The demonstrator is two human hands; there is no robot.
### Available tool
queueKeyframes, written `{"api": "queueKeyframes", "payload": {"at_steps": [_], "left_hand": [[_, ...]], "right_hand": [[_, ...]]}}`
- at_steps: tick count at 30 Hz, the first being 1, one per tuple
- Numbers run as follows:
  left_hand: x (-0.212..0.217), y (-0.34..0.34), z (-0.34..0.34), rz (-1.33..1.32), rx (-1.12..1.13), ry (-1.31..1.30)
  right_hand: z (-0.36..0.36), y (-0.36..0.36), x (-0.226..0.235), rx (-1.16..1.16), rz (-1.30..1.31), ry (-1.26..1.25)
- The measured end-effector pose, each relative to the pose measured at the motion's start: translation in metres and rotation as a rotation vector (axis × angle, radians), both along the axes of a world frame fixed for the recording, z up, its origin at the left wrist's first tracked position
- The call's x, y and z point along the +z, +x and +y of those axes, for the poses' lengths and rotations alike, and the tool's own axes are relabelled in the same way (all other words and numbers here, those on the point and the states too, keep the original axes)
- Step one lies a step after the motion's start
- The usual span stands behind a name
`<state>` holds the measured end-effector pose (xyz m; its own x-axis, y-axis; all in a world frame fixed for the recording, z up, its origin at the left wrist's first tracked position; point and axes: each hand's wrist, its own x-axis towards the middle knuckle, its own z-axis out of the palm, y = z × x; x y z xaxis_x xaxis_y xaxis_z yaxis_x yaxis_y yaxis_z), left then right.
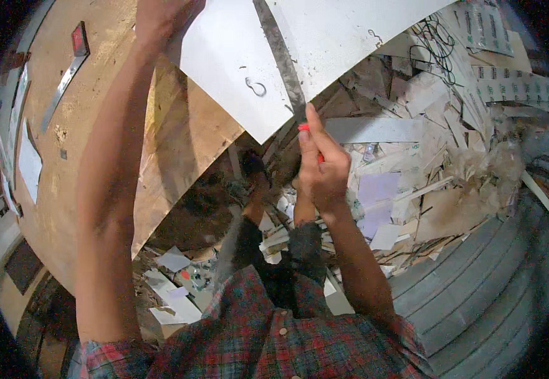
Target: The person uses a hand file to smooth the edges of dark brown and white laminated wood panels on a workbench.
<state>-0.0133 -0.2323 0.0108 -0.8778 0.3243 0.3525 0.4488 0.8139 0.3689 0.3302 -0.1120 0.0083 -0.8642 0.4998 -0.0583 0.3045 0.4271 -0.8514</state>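
A white sheet (224, 69) lies over the corner of the wooden table (104, 69), crossed by a long, dusty grey strip (279, 54). At the strip's near end, my right hand (326, 167) is closed round a slim red tool (304, 127); most of it hides in my fingers, so its kind is unclear. The thumb and index finger point forward along the strip. Up at the top edge, my left hand (168, 22) is by the sheet's left side, its fingers cut off or hidden. A small dark loop of thin offcut (256, 87) lies on the sheet.
A try square (66, 82) with a red and dark stock and metal blade lies on the table's left. White and lilac offcuts (378, 189), clear plastic film (476, 170) and tangled black strands (435, 44) litter the floor. A grey ribbed surface (476, 278) is at lower right.
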Motion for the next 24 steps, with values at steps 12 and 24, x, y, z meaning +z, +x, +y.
{"api": "queueKeyframes", "payload": {"at_steps": [12,24], "left_hand": [[-0.007,-0.003,-0.003,0.021,0.003,0.027],[-0.001,0.004,-0.001,-0.058,0.028,0.026]], "right_hand": [[-0.022,0.023,-0.011,-0.016,0.006,0.123],[-0.052,0.055,-0.006,-0.138,-0.103,0.065]]}}
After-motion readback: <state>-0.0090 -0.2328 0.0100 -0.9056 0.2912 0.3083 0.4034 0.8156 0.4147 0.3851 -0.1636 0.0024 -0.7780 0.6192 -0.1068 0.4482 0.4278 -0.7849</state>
